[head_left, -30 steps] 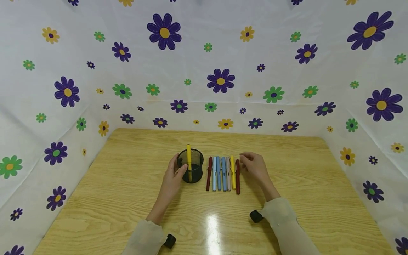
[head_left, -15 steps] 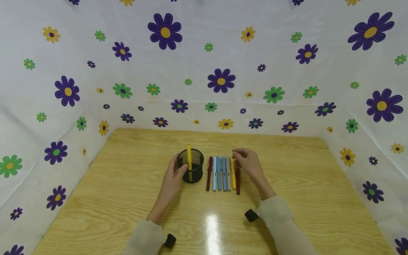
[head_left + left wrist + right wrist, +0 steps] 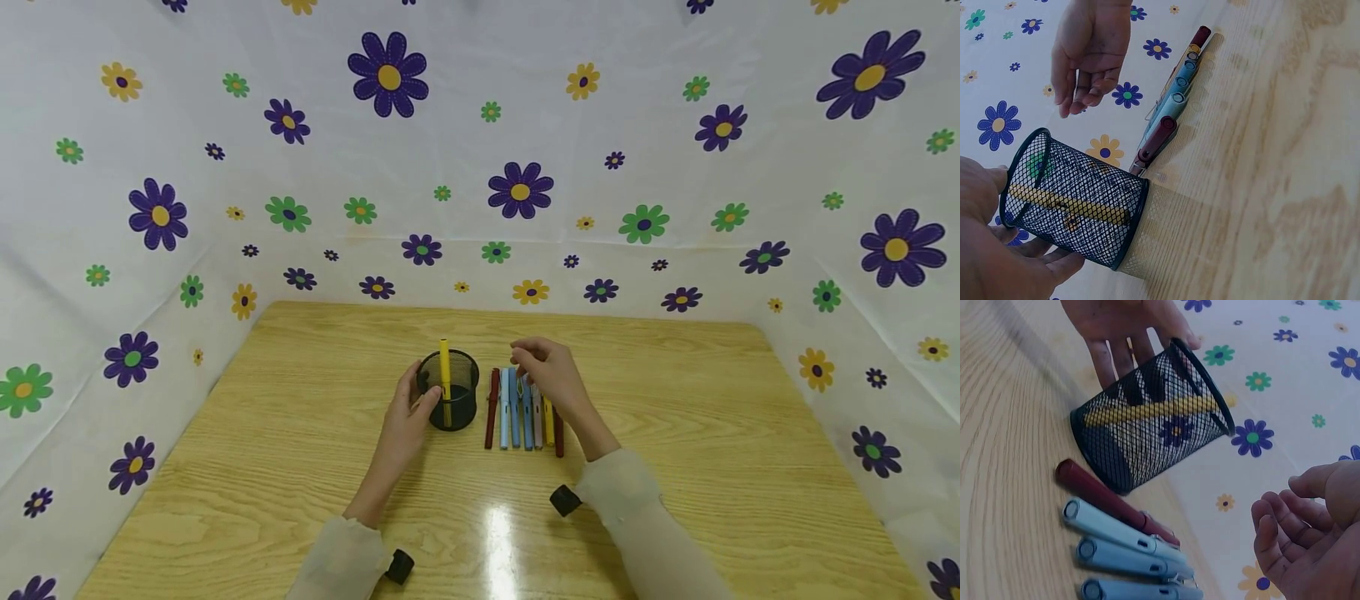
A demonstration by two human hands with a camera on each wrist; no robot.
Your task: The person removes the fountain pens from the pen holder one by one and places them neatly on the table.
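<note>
Wooden table head view: left hand cups mesh pen cup with yellow pen, right hand loosely curled, empty, over pen row; wrist views match.

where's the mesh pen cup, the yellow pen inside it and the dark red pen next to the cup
mesh pen cup [image 3: 459, 407], head view, on its front wall
yellow pen [image 3: 444, 360], head view, on the upper barrel above the rim
dark red pen [image 3: 492, 408], head view, mid-barrel

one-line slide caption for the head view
Left hand holds mesh cup; right hand hovers over pens.
</note>
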